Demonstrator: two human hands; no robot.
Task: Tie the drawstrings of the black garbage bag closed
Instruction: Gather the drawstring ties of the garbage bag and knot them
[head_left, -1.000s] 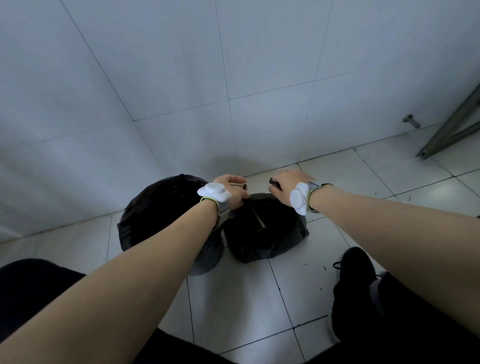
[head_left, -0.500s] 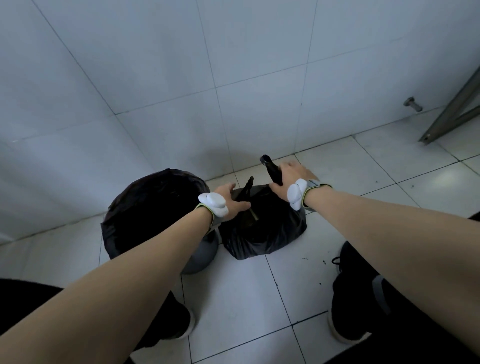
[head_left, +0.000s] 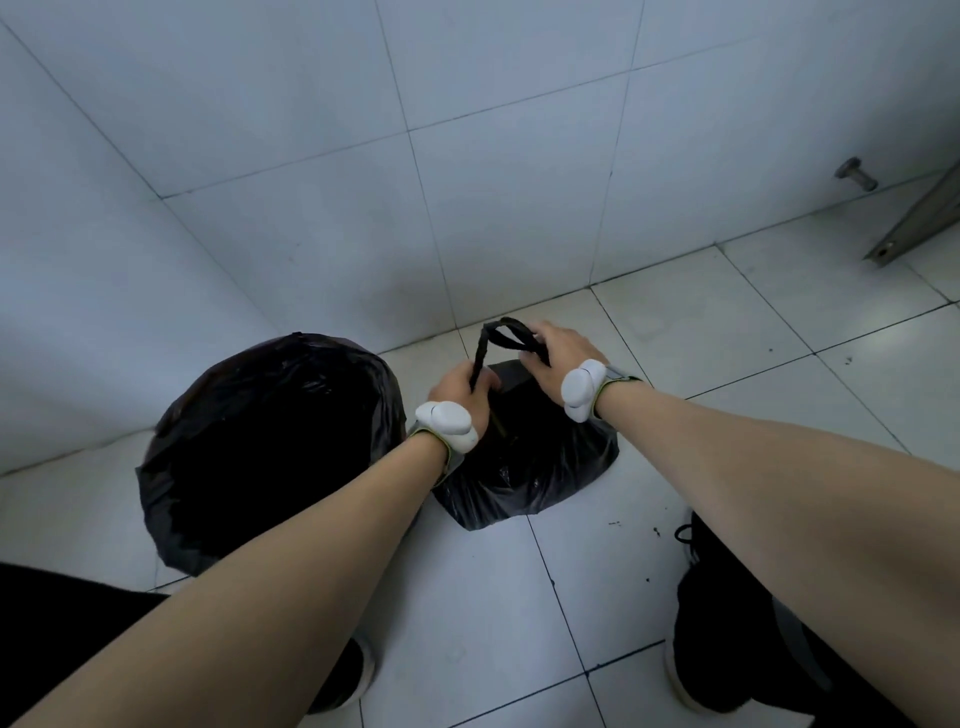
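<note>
A small black garbage bag (head_left: 524, 467) sits on the white tiled floor near the wall. Its black drawstrings (head_left: 498, 335) rise from the top and arch between my two hands. My left hand (head_left: 462, 389) is closed around the left strand just above the bag's mouth. My right hand (head_left: 558, 353) grips the right strand, slightly farther and higher. Both wrists wear white sensor bands. The bag's opening is hidden under my hands.
A round bin lined with a black bag (head_left: 270, 441) stands open just left of the small bag. My black shoes (head_left: 722, 618) flank the floor space near me. A tiled wall (head_left: 467, 156) is close behind; a metal bar (head_left: 914, 218) leans at the right.
The two separate drawstring ends, held apart before, now meet in a loop between my hands. My hands have come closer together above the bag.
</note>
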